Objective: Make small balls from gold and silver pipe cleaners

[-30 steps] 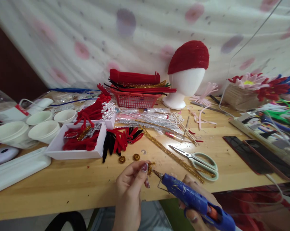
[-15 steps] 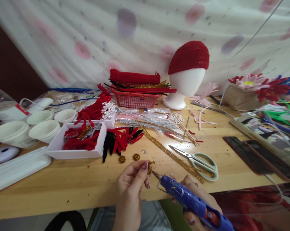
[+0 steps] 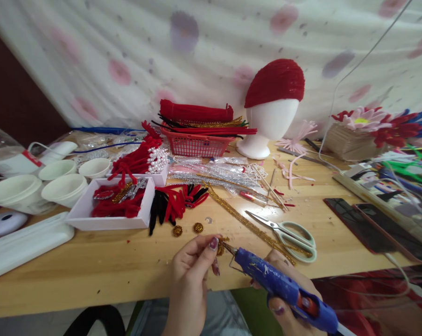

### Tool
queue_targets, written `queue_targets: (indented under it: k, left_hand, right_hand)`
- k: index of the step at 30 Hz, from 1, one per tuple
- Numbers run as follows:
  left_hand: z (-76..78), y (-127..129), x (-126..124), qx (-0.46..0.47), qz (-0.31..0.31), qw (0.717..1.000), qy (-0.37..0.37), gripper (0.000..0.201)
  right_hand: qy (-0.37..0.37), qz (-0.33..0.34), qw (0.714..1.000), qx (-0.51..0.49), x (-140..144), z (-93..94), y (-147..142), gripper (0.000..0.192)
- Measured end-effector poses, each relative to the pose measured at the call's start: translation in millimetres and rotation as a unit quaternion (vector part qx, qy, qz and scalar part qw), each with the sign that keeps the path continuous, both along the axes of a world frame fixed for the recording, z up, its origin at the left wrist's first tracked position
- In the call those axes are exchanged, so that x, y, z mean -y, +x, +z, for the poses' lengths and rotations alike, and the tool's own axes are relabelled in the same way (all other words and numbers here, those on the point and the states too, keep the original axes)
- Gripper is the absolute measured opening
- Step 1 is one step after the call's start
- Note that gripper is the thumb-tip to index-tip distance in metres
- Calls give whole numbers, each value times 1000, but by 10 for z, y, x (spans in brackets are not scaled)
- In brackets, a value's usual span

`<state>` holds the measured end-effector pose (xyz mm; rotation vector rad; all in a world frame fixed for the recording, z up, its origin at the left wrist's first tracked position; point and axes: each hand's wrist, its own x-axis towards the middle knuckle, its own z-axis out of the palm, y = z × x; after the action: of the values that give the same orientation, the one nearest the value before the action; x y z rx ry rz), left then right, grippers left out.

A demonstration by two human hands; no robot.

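Left hand [image 3: 192, 266] pinches a small gold coil [image 3: 221, 246] between thumb and fingertips, fingers clamped on it, held up just off the near edge of the table [image 3: 102, 266] so the glue can reach it. Right hand [image 3: 284, 289] is wrapped tight round the blue glue gun [image 3: 284, 289], fingers closed on the grip; nozzle tip touches or nearly touches the coil, hard to tell since the thumb partly covers it. Gun tilts up-left toward the coil, likely so the glue lands on the coil's side. Two more gold coils [image 3: 187, 229] lie on the table just beyond the left hand, probably finished or waiting. Gold stem [image 3: 246, 223] runs diagonally past them to the scissors [image 3: 291, 233], which lie near the right hand, blades apart. White tray [image 3: 92, 219] of red bits sits well left; red basket [image 3: 197, 144] and foam head [image 3: 272, 121] with red cap stand at the back.
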<state>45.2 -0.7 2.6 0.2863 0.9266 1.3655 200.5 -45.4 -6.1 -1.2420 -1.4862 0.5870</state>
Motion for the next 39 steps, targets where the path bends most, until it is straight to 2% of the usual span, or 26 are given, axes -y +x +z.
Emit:
queue_targets:
  k: [5,12,17,22,26,32,39]
  left_hand:
    - [24,4,-13,15,9,1000,-12,23]
    - [38,12,-15,42,2,997,-57,31]
    - [39,19,0,41,-6,998,-37,25]
    - [-2,17,0,17,-26,999,-40,20]
    - [-34,28,-2,15,-20,999,-44,21]
    - [-47,15,-1,10,-41,998,-46,24]
    - [-41,16,6,17,-32,998,-52,24]
  right_hand:
    - [21,-2,999,24,2,3,-4,57]
    - [53,1,996,77,35,-53,36,59]
    - [70,19,992,105,25,-37,30,52]
    - [95,-19,990,106,18,-76,-29,51]
    - [102,-21,989,105,22,-109,-47,52]
    - [111,-40,983,143,37,-45,-39,48]
    - [112,-43,982,145,52,-14,26,43]
